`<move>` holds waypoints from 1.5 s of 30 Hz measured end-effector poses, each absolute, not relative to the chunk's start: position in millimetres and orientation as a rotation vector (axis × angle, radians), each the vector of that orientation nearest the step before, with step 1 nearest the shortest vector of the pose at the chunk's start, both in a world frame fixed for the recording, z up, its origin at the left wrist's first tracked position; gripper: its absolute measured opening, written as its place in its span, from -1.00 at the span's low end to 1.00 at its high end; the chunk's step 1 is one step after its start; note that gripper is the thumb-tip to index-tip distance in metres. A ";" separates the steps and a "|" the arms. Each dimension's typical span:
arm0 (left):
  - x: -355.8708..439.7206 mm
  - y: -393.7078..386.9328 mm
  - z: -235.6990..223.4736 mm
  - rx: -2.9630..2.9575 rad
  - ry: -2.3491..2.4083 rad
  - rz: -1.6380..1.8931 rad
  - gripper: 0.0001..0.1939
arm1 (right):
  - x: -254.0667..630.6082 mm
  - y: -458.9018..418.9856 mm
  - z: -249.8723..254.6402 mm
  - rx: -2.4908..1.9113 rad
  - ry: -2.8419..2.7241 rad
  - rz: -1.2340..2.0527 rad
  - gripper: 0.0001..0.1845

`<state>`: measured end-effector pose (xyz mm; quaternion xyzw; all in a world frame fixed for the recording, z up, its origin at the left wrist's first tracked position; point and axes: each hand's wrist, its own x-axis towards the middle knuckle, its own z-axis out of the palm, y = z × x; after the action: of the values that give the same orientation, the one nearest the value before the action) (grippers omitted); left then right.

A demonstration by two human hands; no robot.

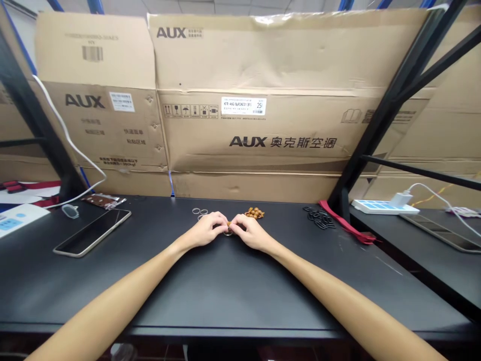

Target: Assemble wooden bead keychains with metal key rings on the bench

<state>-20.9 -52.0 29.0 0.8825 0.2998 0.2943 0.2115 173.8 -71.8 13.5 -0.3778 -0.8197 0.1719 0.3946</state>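
Near the far side of the table, my left hand [209,228] and my right hand [249,230] meet with their fingertips pinched together. Between them shows a small brown piece [229,225], mostly hidden by the fingers. A metal key ring [228,233] hangs just below it; I cannot tell which hand grips the ring. Just behind my right hand lies a pile of small shiny brown pieces [255,213]. More metal key rings [196,211] rest behind my left hand, partly covered by it.
A phone [92,233] lies on the black table [233,286] at the left, near a white cable [71,138]. To the right are black clasps [320,218] and a red strap [347,223]. Cardboard boxes [255,65] stand along the back, and black metal posts [394,100] flank the table.
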 end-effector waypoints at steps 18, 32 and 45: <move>-25.0 -48.2 32.6 2.351 0.820 0.885 -0.80 | 182.1 -60.7 10.6 -1.007 -1.889 0.730 -0.72; -24.7 -46.5 31.8 2.340 0.848 0.881 -0.77 | 182.0 -63.4 6.3 -0.930 -2.136 0.443 -0.89; -29.4 -50.6 27.7 2.675 0.868 0.709 -0.83 | 181.8 -66.3 5.2 -0.958 -2.147 0.170 -0.87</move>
<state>-29.4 -50.6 27.7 0.9156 0.2971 0.2427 0.1202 181.8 -66.3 5.2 -0.3755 -0.8418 0.0667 0.3821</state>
